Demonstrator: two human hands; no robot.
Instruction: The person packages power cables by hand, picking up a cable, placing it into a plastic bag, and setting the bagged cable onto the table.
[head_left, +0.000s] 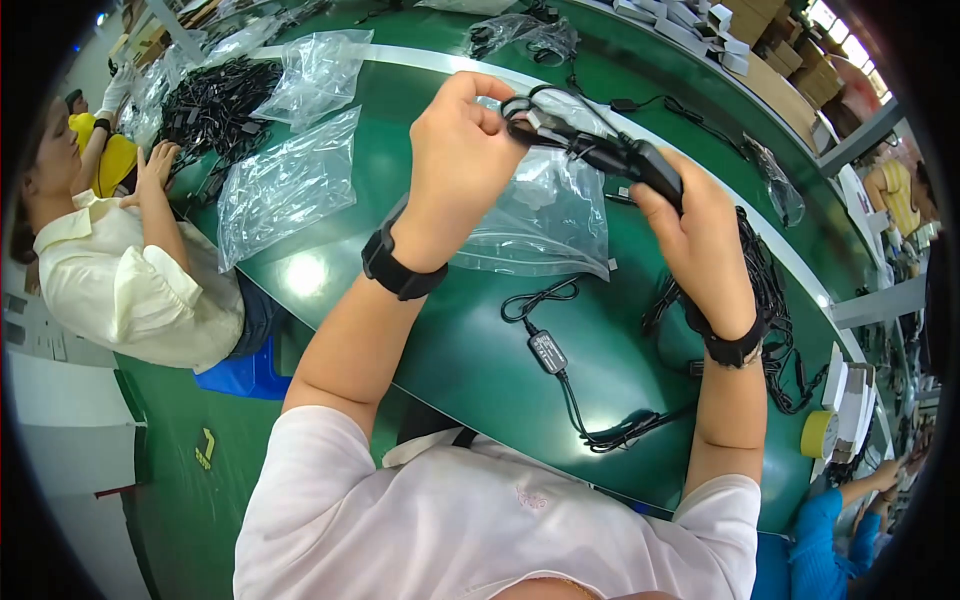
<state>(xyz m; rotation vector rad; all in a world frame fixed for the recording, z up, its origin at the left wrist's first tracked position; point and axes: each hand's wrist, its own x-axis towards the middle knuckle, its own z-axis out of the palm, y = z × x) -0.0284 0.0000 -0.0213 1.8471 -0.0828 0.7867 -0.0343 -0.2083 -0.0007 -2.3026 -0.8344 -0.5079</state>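
Observation:
My left hand (460, 150) is closed, its fingers pinching the looped end of a black cable bundle (597, 152) near a light metal plug. The other end of the bundle, with a black plastic body, is gripped between the thumb and fingers of my right hand (695, 235). The bundle is raised above the green table. Beneath it lies a clear plastic bag (540, 225). Nearer to me, a tied black cable with a small inline box (547, 352) rests on the table. Beside my right wrist is a pile of black cables (765, 285), partly hidden by the hand.
Clear bags (295, 185) and a heap of black cables (220, 105) lie at the left, next to a seated co-worker (140, 260). A white rail (420, 60) curves along the table's far side. A yellow tape roll (819, 434) and white boxes (853, 400) stand at the right.

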